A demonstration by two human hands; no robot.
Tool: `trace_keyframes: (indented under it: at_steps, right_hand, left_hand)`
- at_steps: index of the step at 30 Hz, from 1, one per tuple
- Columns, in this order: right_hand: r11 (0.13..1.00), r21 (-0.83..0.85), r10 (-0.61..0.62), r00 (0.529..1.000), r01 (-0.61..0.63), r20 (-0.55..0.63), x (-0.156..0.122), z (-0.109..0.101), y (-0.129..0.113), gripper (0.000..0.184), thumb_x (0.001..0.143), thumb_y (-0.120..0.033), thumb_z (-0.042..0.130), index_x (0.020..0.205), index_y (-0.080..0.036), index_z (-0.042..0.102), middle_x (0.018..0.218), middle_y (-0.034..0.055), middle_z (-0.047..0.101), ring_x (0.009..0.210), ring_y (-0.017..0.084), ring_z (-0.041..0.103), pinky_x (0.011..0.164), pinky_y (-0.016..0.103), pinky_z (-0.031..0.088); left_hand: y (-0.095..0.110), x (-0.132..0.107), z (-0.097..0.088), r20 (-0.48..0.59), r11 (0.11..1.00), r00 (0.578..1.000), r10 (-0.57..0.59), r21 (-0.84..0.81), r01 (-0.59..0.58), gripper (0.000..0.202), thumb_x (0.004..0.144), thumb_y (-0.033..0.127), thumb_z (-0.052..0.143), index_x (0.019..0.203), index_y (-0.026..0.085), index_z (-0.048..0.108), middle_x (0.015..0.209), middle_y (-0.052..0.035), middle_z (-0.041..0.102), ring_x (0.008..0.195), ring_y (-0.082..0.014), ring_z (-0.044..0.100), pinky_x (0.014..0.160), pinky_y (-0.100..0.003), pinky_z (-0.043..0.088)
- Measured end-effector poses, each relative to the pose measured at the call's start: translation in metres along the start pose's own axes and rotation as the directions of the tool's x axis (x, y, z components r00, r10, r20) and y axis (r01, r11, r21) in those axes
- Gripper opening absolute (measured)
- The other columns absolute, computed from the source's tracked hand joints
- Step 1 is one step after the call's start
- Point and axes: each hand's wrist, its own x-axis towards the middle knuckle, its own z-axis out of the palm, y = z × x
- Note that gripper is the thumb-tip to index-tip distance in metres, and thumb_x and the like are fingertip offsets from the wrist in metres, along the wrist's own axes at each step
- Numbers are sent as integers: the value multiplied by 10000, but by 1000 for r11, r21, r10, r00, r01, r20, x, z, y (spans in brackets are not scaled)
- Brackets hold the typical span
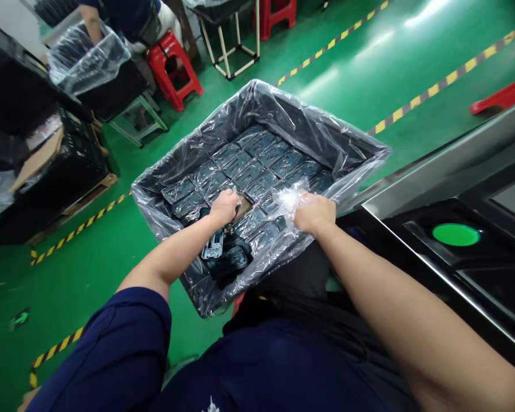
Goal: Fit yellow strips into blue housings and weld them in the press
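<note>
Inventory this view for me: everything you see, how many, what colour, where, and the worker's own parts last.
Lined bin: one, black with clear plastic, centre
Wrapped parts: many, dark, rows inside bin
Loose parts: several, dark, bin's near corner
Flat piece: one, brown, inside bin
Bunched plastic: one, clear, bin's right half
Lined crate: one, black with clear plastic, top left
Co-worker: one, dark blue top, beside crate
Stools: two, red, top left and top centre
Cardboard: one sheet, brown, left
Tube stand: one, pale, top centre
Floor tape: several strips, yellow-black
Disc: one, green, right
Left grip: one, bare, beside flat piece
Right grip: one, bare, clutching bunched plastic
</note>
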Motion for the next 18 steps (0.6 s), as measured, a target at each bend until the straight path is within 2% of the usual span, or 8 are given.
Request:
trace_keyframes:
  at_steps: [2, 5, 7, 9, 11, 13, 18]
  right_hand:
    - [1000, 1, -10, 1000, 10, -25, -1, 0, 0, 324, 839, -260, 519, 1136, -221, 642, 1057, 124, 725, 994, 300, 689, 800, 355, 507]
    - [1000, 3, 1, 1000, -1, -17, -1, 0, 0, 336, 843, -270, 515, 1152, -216, 636, 1067, 134, 723, 1005, 314, 687, 810, 372, 511]
    - [1000, 1, -4, 1000, 4, -17, -1, 0, 0, 342, 850, -275, 510, 1165, -215, 628, 1076, 133, 721, 1014, 316, 685, 820, 378, 512]
    - [1000, -8, -13, 1000, 13, -21, -1, -1, 0, 333, 847, -272, 517, 1157, -217, 628, 1088, 125, 719, 1020, 313, 683, 825, 374, 512]
    - [1000, -19, -19, 1000, 19, -14, -2, -1, -1, 317, 840, -260, 522, 1134, -214, 634, 1091, 128, 718, 1019, 314, 684, 822, 373, 513]
    - [999, -25, -31, 999, 31, -12, -2, -1, -1, 312, 840, -251, 520, 1126, -205, 634, 1087, 141, 718, 1017, 315, 686, 817, 372, 514]
    - [999, -30, -19, 1000, 18, -19, -2, 0, -1, 324, 845, -263, 522, 1145, -196, 624, 1079, 140, 719, 1030, 309, 683, 839, 376, 513]
  left_hand:
    - [-1, -14, -12, -172, 997, 985, -25, -83, 11, 235, 947, 241, 457, 851, 179, 662, 970, -91, 599, 994, -204, 535, 958, -336, 445]
    - [-2, -33, -24, -372, 989, 923, -101, -140, 51, 209, 949, 234, 453, 871, 181, 640, 969, -92, 577, 1014, -216, 522, 969, -375, 442]
    - [-3, -42, -30, -518, 980, 846, -128, -196, 28, 185, 937, 238, 477, 847, 183, 629, 935, -84, 569, 990, -219, 528, 946, -389, 452]
    - [-3, -49, -35, -640, 967, 757, -131, -250, -44, 161, 914, 244, 520, 800, 188, 620, 884, -68, 569, 925, -209, 545, 887, -376, 472]
    - [-4, -53, -42, -703, 959, 700, -126, -267, -95, 148, 902, 243, 547, 784, 189, 618, 870, -63, 581, 895, -203, 557, 857, -368, 479]
    - [-4, -58, -50, -724, 966, 684, -88, -231, -119, 145, 904, 246, 551, 790, 193, 624, 879, -61, 604, 907, -204, 568, 866, -375, 477]
    - [-7, -73, -66, -726, 984, 688, 24, -106, -146, 143, 913, 238, 536, 812, 205, 632, 910, -58, 642, 952, -209, 589, 912, -409, 471]
